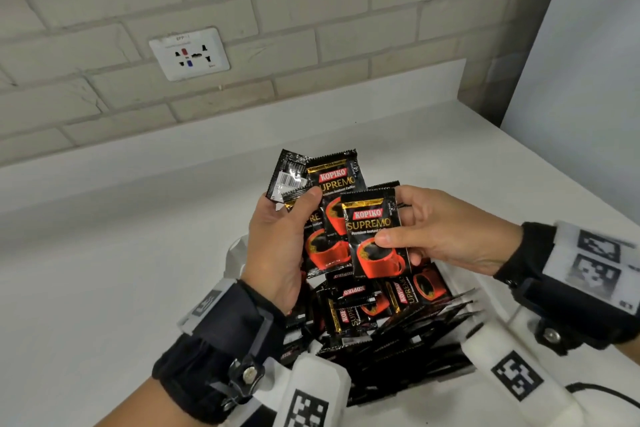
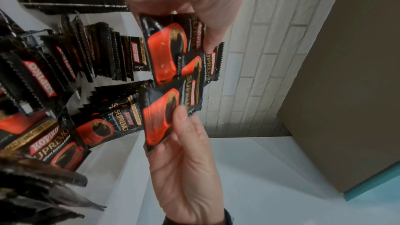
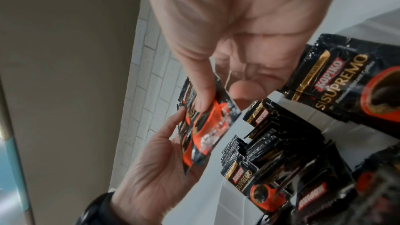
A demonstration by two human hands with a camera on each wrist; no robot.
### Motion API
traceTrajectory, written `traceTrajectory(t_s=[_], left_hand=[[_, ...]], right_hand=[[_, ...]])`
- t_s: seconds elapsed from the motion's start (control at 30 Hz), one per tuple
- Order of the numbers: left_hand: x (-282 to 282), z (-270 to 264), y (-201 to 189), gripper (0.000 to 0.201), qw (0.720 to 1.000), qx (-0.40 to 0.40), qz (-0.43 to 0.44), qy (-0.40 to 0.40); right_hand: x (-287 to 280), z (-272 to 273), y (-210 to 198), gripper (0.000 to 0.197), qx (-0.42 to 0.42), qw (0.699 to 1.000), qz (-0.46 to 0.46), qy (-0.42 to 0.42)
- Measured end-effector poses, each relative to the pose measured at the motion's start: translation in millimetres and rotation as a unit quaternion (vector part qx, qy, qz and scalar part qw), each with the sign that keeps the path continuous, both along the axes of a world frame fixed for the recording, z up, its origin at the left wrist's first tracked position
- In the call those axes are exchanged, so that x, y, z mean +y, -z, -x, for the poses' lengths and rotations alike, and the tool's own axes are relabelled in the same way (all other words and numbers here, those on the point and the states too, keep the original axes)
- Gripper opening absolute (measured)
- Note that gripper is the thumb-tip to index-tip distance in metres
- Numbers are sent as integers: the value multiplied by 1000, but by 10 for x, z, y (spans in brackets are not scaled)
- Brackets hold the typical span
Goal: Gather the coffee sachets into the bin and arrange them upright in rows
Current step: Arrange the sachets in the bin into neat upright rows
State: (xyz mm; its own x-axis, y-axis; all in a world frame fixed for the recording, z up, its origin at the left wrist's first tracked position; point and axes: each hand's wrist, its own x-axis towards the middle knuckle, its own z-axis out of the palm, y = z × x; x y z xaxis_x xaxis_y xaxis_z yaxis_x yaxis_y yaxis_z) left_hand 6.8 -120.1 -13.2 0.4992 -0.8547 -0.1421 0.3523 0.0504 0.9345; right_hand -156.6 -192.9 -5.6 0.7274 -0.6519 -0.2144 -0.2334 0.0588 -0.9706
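Left grip (image 1: 277, 236): you pinch fanned sachets (image 1: 332, 191), frame centre.
Right grip (image 1: 446, 229): pinches front sachet (image 1: 375, 239).
Tip: square edges, then seat upright in bin (image 1: 491, 305).

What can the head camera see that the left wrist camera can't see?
Only the head view shows the wall socket, the sachet turned barcode side out in the left hand, and the tagged wristbands.

Only the left wrist view shows a row of sachets standing on edge against the white bin, and a brown panel with a teal edge.

Both show the right hand pinching a front sachet, the brick wall and the white counter.
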Motion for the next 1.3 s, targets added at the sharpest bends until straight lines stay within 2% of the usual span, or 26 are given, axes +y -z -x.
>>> traceTrajectory(t_s=[0.1,0.23,0.33,0.5,0.6,0.7,0.83,1.03,1.2,1.3], left_hand=[[28,-64,-1,26,1000,-19,3,-16],[40,-68,37,18,999,-25,-9,-19],[49,26,31,24,999,-50,-5,-2],[111,124,10,30,993,-101,37,47],[137,132,26,35,991,-116,48,51],[138,158,41,27,991,-106,55,54],[135,176,54,35,994,-72,69,55],[114,171,80,30,994,-66,74,52],[18,-49,-43,28,985,-157,69,13],[-63,-409,-293,23,970,-223,99,-27]], right_hand=[[-15,80,3,29,-28,998,24,43],[-5,103,-64,37,-98,992,-17,74],[19,39,-85,40,-77,995,17,65],[-10,-44,-30,46,-66,990,22,119],[20,-61,-19,34,-64,989,39,124],[50,-89,-1,29,-69,987,43,138],[63,-104,-5,31,-80,984,38,157],[42,-57,5,30,-75,985,15,154],[-84,50,-112,24,-23,992,17,120],[-255,142,-271,31,-33,989,38,138]])
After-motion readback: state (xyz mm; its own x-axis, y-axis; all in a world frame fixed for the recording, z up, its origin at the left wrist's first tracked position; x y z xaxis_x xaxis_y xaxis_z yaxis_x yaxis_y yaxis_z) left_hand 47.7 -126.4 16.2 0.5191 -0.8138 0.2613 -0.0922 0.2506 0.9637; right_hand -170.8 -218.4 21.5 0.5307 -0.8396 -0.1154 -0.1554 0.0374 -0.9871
